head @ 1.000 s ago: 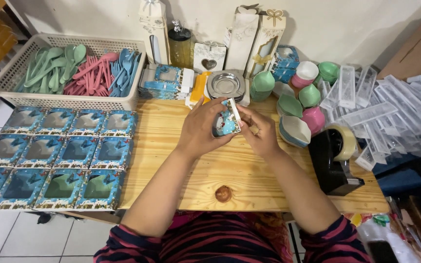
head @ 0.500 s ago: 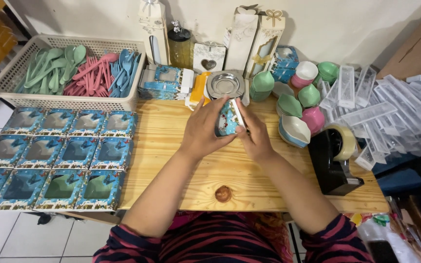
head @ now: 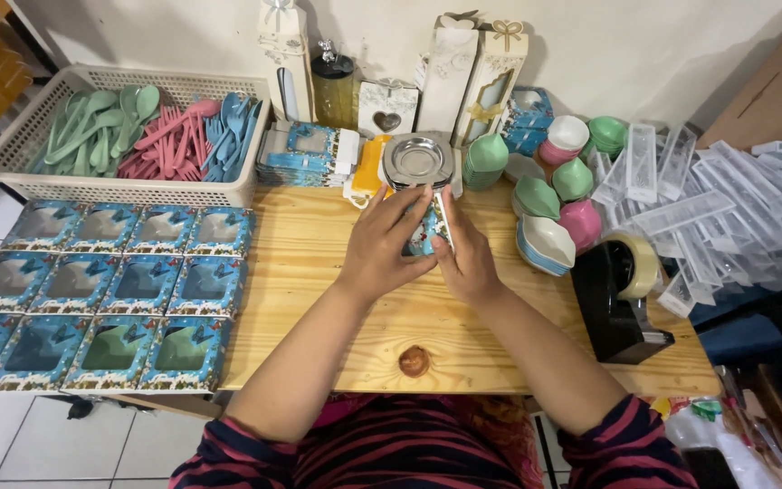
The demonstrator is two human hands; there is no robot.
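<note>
Both hands meet over the middle of the wooden table [head: 319, 308] around a small blue patterned gift box [head: 429, 228] with a clear window. My left hand [head: 389, 246] wraps its left side with the fingers spread across the top. My right hand [head: 466, 255] presses on its right side. The box is tilted and mostly hidden by my fingers. Just behind it sits a small square metal tray [head: 417, 161].
A grid of finished blue window boxes [head: 101, 299] covers the left. A beige basket [head: 119, 188] holds green, pink and blue plastic cutlery. Flat box blanks [head: 305, 154], stacked pastel bowls [head: 554, 213], a black tape dispenser [head: 615, 299] and clear plastic cases [head: 708, 208] lie around.
Both hands have kept hold of the box and turned it more upright, closing in tighter around its sides.
</note>
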